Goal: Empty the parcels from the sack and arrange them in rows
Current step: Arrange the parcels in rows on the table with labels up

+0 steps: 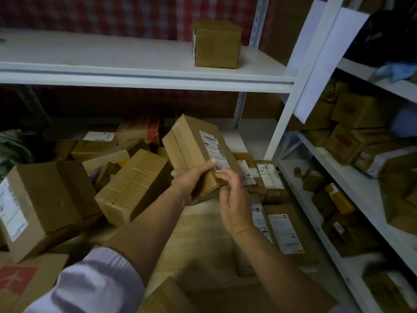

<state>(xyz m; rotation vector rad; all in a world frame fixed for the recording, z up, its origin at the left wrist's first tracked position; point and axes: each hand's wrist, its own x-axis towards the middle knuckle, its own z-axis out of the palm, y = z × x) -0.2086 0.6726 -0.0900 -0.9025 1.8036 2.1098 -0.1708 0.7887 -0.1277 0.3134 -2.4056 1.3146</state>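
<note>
A brown cardboard parcel [191, 150] with a white shipping label is tilted in the air above the floor pile. My left hand [191, 179] grips its lower end, thumb across the labelled face. My right hand [232, 197] is just beside the parcel's lower right corner, fingers loosely spread and touching or nearly touching it. Below lie several loose cardboard parcels [133, 184] in a heap on the left. Flat labelled parcels [268, 175] lie side by side on the right. A green sack [11, 150] shows at the far left edge.
A white shelf [135, 73] spans above the pile and carries one brown box [216, 44]. A white upright post [300, 86] separates it from a right-hand shelving unit [352, 184] with several parcels on its levels. A large box [45, 204] sits at the left.
</note>
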